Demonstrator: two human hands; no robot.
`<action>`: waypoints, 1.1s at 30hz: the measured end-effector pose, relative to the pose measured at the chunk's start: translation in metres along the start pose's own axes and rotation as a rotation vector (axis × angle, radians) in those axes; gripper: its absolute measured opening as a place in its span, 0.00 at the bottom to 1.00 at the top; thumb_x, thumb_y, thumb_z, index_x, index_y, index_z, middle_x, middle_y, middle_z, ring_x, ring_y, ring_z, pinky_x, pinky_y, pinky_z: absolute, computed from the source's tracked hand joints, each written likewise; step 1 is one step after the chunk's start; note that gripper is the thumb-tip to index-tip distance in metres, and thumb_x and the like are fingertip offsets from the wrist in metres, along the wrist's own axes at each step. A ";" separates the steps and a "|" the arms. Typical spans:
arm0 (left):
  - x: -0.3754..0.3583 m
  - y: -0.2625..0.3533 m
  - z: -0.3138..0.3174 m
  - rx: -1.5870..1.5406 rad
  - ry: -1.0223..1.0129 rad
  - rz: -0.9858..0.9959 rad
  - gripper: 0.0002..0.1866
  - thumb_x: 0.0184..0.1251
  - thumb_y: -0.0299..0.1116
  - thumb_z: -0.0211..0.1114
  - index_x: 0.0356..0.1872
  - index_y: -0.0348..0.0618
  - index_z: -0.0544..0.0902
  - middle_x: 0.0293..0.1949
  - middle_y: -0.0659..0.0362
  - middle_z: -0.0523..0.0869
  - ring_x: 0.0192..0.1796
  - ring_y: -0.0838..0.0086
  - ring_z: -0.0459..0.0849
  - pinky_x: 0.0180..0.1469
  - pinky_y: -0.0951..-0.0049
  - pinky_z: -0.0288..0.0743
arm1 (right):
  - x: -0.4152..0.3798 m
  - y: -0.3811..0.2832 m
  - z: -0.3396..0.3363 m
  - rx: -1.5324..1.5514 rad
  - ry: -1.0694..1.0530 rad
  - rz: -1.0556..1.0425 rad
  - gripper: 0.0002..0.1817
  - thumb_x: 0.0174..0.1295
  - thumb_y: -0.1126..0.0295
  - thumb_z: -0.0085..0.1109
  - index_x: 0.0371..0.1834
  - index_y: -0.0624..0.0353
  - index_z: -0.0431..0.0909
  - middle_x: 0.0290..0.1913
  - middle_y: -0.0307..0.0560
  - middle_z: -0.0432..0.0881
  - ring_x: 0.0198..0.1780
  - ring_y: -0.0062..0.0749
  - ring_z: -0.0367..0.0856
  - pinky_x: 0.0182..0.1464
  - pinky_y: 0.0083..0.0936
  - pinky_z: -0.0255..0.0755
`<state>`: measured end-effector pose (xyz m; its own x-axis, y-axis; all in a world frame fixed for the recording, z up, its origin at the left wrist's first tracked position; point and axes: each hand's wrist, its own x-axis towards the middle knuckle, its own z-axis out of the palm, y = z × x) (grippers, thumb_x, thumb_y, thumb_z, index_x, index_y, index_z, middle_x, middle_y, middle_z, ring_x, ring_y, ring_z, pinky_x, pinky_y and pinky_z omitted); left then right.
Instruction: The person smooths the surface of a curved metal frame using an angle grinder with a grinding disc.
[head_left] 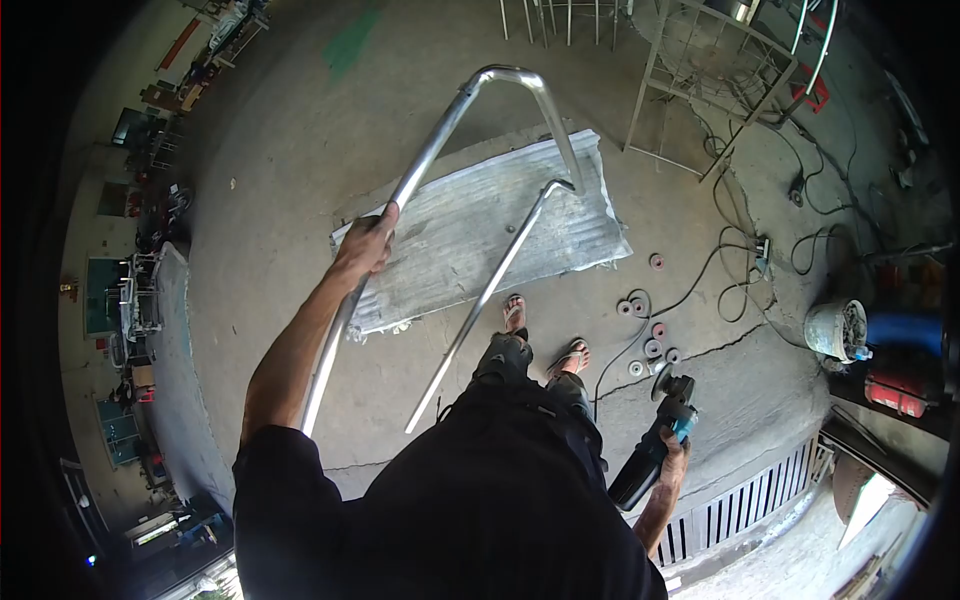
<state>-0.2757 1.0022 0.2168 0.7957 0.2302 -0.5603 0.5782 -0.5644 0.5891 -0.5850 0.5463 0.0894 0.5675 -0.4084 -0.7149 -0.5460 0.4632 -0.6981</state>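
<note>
My left hand [366, 246] is wrapped round one leg of a bent, shiny metal tube frame [432, 150]. The frame stands up off the floor, with its bends at the far end and both legs running back toward me. In my right hand [676, 456] is an angle grinder [652, 446], gripped by its dark body and held out to my right with the disc end pointing away. Beneath the tube lies a whitish, scuffed sheet [450, 245] on the floor.
Several grinding discs [654, 348] lie on the concrete near my feet. A power cable [690, 290] winds across the floor to the right. Farther off stands a metal rack [645, 85]. A dirty bucket [836, 330] and a red object [893, 394] sit at the right edge.
</note>
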 end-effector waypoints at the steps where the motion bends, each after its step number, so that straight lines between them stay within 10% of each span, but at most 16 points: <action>1: 0.018 -0.006 -0.010 -0.005 -0.001 -0.005 0.30 0.62 0.66 0.47 0.17 0.49 0.66 0.11 0.68 0.64 0.11 0.82 0.62 0.14 0.73 0.59 | -0.001 -0.002 0.006 -0.007 0.000 0.000 0.24 0.43 0.60 0.68 0.39 0.63 0.71 0.24 0.46 0.76 0.20 0.34 0.78 0.24 0.27 0.75; 9: 0.223 -0.161 -0.069 -0.111 0.142 -0.059 0.37 0.56 0.73 0.47 0.19 0.42 0.73 0.13 0.62 0.72 0.13 0.77 0.71 0.16 0.71 0.67 | -0.014 -0.014 0.068 -0.004 0.118 0.052 0.25 0.41 0.61 0.69 0.41 0.61 0.72 0.23 0.42 0.75 0.22 0.30 0.76 0.25 0.26 0.73; 15: 0.377 -0.289 -0.030 0.424 0.358 -0.072 0.32 0.64 0.63 0.45 0.35 0.42 0.83 0.38 0.40 0.82 0.49 0.43 0.77 0.48 0.52 0.73 | -0.018 -0.027 0.104 -0.037 0.106 0.075 0.25 0.46 0.58 0.70 0.42 0.61 0.73 0.27 0.44 0.78 0.25 0.32 0.80 0.29 0.29 0.77; 19: 0.411 -0.312 0.004 0.411 0.367 -0.116 0.23 0.63 0.54 0.53 0.34 0.42 0.83 0.36 0.42 0.83 0.46 0.48 0.80 0.47 0.53 0.74 | -0.021 -0.025 0.123 -0.057 0.135 0.072 0.25 0.46 0.58 0.70 0.43 0.61 0.73 0.28 0.43 0.78 0.26 0.31 0.79 0.29 0.27 0.77; 26: 0.327 -0.271 0.055 0.461 0.391 0.158 0.15 0.54 0.38 0.64 0.40 0.42 0.77 0.38 0.47 0.80 0.39 0.53 0.81 0.40 0.55 0.76 | -0.012 -0.065 0.170 -0.086 0.090 0.095 0.26 0.45 0.58 0.71 0.44 0.60 0.73 0.29 0.41 0.78 0.27 0.28 0.79 0.29 0.25 0.76; 29: 0.248 -0.231 0.146 0.335 -0.229 0.126 0.19 0.53 0.48 0.65 0.35 0.44 0.77 0.36 0.49 0.82 0.44 0.54 0.80 0.44 0.56 0.75 | -0.024 -0.057 0.180 -0.093 0.031 0.121 0.27 0.45 0.58 0.71 0.45 0.60 0.73 0.30 0.40 0.78 0.28 0.26 0.79 0.29 0.24 0.76; 33: 0.176 -0.212 0.255 0.393 -0.294 0.351 0.24 0.59 0.45 0.60 0.48 0.37 0.70 0.39 0.42 0.80 0.46 0.52 0.80 0.44 0.52 0.74 | -0.003 -0.071 0.154 -0.122 -0.131 0.158 0.28 0.45 0.58 0.72 0.46 0.59 0.73 0.31 0.38 0.78 0.28 0.25 0.79 0.30 0.22 0.76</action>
<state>-0.3044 0.9600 -0.1555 0.8112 -0.2197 -0.5419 0.1355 -0.8309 0.5397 -0.4534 0.6360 0.1470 0.5401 -0.2293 -0.8097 -0.7002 0.4112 -0.5836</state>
